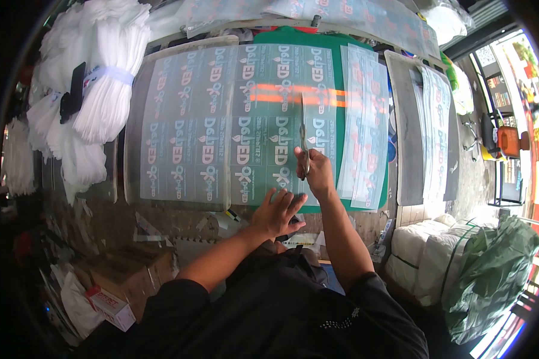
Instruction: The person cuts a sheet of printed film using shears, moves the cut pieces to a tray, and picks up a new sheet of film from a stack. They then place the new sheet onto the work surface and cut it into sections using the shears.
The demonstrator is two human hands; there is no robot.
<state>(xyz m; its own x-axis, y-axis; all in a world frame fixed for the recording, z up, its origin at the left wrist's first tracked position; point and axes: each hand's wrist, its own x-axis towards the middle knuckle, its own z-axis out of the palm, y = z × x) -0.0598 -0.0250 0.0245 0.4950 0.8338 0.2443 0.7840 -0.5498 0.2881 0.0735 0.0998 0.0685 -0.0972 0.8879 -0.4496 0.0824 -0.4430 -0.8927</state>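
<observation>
A translucent printed sheet (206,125) with rows of white lettering lies across a grey board and a green mat (326,54). My right hand (317,172) is closed around the handles of metal scissors (305,128), whose blades point away from me over the sheet's right part. Whether the blades are parted is hard to tell. Just left and nearer to me, my left hand (276,214) rests at the sheet's near edge with its fingers spread, holding nothing. More printed sheets (363,131) lie overlapped on the mat to the right.
Bundled white material (105,78) hangs at the left. Another sheet stack (435,137) lies on a dark board at the right. Wrapped white bales (425,257) and a green sack (491,275) stand at the lower right; cardboard boxes (126,275) are at the lower left.
</observation>
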